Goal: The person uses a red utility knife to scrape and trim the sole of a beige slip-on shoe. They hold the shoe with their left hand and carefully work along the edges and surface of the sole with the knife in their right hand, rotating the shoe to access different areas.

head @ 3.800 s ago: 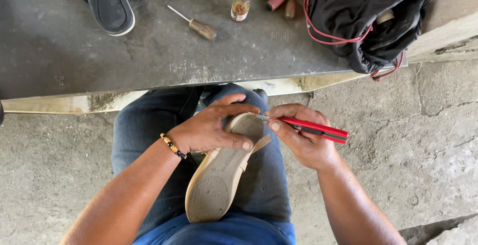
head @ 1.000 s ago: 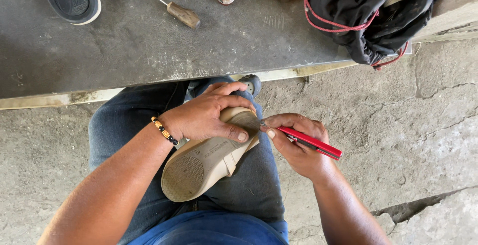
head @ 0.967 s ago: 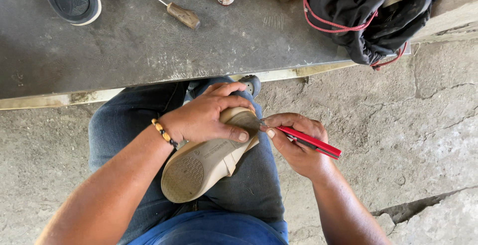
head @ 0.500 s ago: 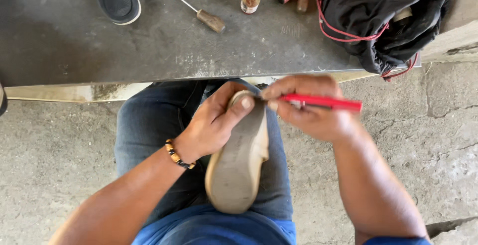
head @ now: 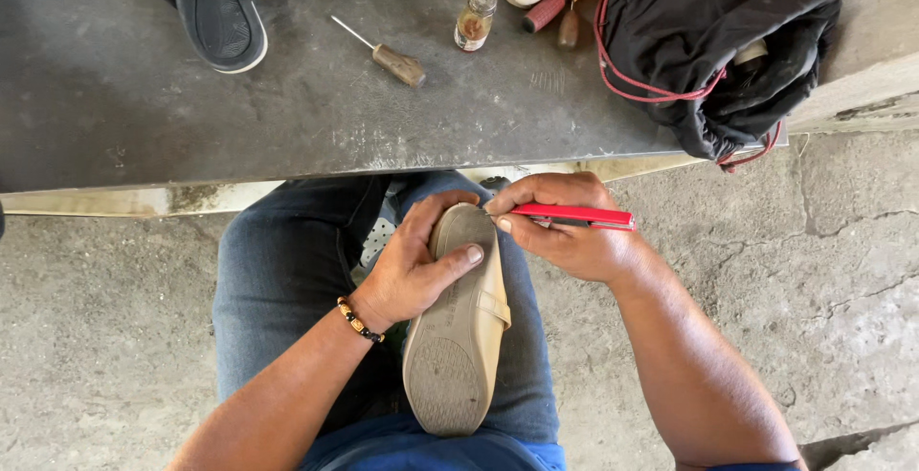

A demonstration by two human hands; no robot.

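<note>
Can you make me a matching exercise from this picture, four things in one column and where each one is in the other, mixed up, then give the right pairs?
Things:
1. beige shoe
2. red-handled tool
3. wooden-handled awl
4. black bag

Places:
A. lying on the dark bench top, near a small glass bottle
B. at the bench's right end, a red cord looped on it
C. sole up on the lap, held by the left hand
D. gripped in the right hand, tip at the shoe's end

Pairs: 1-C, 2-D, 3-A, 4-B
</note>
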